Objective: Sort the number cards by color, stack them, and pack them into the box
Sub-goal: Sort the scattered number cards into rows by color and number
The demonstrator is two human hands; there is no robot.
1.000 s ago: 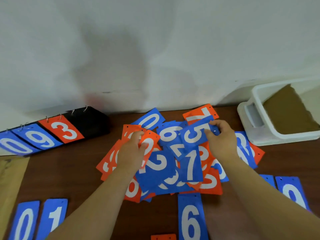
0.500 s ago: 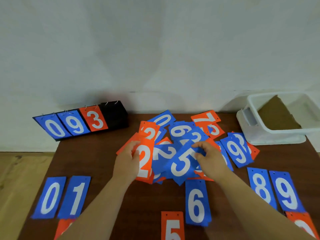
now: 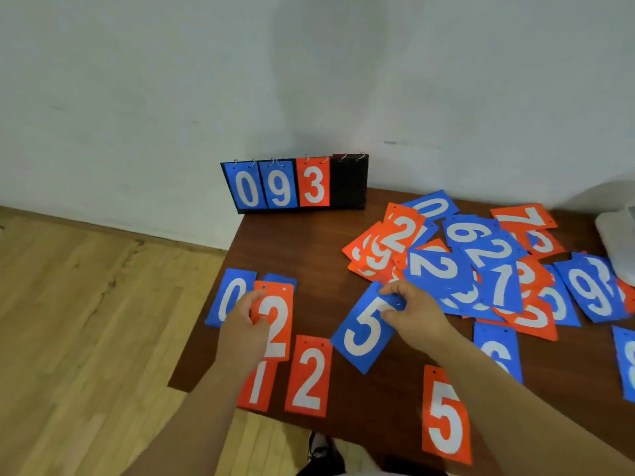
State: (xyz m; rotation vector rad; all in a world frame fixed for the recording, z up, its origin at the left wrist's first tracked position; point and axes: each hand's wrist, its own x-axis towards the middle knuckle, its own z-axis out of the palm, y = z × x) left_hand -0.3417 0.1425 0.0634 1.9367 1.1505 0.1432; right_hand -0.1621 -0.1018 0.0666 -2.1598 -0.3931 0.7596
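My left hand (image 3: 244,329) grips an orange 2 card (image 3: 276,321) over the table's left edge, above a blue 0 card (image 3: 229,297) and an orange 1 card (image 3: 256,386). Beside it, my right hand (image 3: 417,312) pinches the top of a tilted blue 5 card (image 3: 364,333). A mixed pile of blue and orange number cards (image 3: 457,266) covers the middle of the dark brown table (image 3: 309,245). Single cards lie near the front: an orange 2 (image 3: 309,376), an orange 5 (image 3: 446,417), a blue 6 (image 3: 498,352). Only a corner of the white box (image 3: 618,242) shows at the right edge.
A black flip scoreboard (image 3: 295,183) showing 0, 9, 3 stands at the table's back left corner against the white wall. Wooden floor (image 3: 86,321) lies to the left of the table. A dark shoe (image 3: 319,448) shows below the front edge.
Both hands drew their cards out of the pile toward the front left. The orange 2 now sits over the left-hand row; the blue 5 is clear of the pile. The view swung left.
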